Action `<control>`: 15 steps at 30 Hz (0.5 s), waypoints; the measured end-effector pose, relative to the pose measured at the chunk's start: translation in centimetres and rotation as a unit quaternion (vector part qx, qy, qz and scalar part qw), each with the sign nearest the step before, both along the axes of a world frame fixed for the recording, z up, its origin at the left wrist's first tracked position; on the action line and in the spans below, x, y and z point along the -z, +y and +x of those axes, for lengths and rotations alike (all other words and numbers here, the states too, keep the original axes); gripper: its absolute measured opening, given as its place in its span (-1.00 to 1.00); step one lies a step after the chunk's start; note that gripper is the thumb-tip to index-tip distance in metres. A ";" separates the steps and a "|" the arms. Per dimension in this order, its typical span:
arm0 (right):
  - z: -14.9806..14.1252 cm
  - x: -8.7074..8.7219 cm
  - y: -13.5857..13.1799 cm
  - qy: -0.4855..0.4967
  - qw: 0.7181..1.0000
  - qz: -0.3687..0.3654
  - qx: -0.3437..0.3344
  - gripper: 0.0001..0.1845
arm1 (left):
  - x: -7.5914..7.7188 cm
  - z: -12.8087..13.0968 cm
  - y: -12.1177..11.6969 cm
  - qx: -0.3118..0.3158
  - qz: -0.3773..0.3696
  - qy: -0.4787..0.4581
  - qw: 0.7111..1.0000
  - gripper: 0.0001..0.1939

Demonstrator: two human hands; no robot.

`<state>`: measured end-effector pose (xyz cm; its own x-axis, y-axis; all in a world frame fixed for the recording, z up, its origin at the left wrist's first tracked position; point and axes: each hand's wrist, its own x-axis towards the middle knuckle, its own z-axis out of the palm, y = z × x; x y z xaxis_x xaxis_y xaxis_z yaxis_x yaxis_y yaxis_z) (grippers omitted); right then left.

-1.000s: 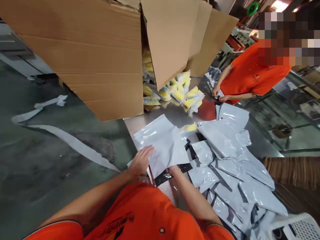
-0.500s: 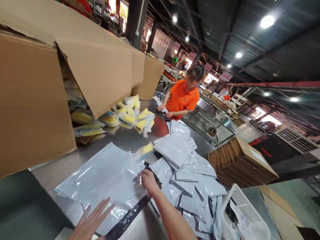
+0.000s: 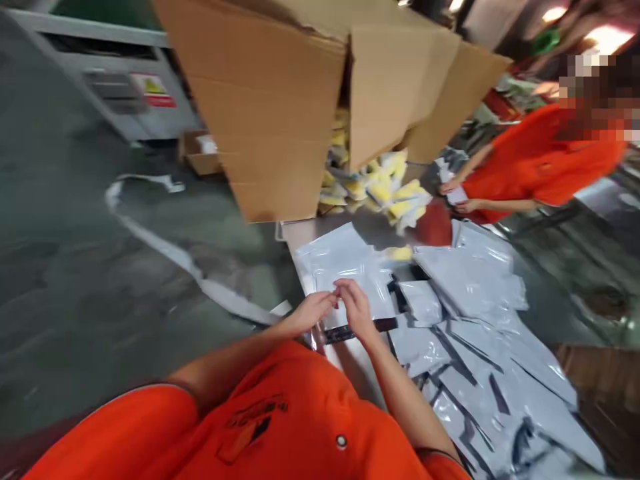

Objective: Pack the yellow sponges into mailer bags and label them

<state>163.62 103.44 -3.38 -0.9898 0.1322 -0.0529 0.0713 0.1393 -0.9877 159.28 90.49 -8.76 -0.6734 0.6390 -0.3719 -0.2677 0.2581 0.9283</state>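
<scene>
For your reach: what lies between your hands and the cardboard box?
Head view: mostly a grey mailer bag, lying on the steel table.

Steel table [image 3: 320,235], with poly mailers [image 3: 480,373] spread across it; carton [image 3: 280,113] behind them, packets [image 3: 380,190] heaped at its mouth; co-worker [image 3: 545,160] beyond, right; floor [image 3: 100,280] left.

Packing whse, big cardboard carton [image 3: 270,113], grey poly mailers [image 3: 475,280], steel table [image 3: 300,233], concrete flr [image 3: 100,280]

Your orange shirt [image 3: 280,417] fills 6 o'clock; silvery-white plastic mailers [image 3: 475,280] with black strips [image 3: 353,331] spread toward 4 o'clock; a tan cardboard box [image 3: 270,113] stands at 12; yellow-and-white packets [image 3: 385,187] show at 1.
</scene>
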 end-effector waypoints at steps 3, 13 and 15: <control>0.5 2.5 -1.7 -0.045 0.996 -0.068 -0.038 -0.58 | 1.6 0.2 -6.8 -0.076 -0.099 0.038 0.991 -0.61; 5.8 12.6 -1.1 -0.313 0.947 -0.039 -0.057 -0.40 | 1.4 24.6 -41.2 -0.517 -0.575 -0.068 0.631 -0.65; 6.7 13.6 -1.9 -0.355 0.929 -0.023 -0.105 -0.40 | 1.5 31.0 -42.7 -0.548 -0.599 -0.137 0.567 -0.67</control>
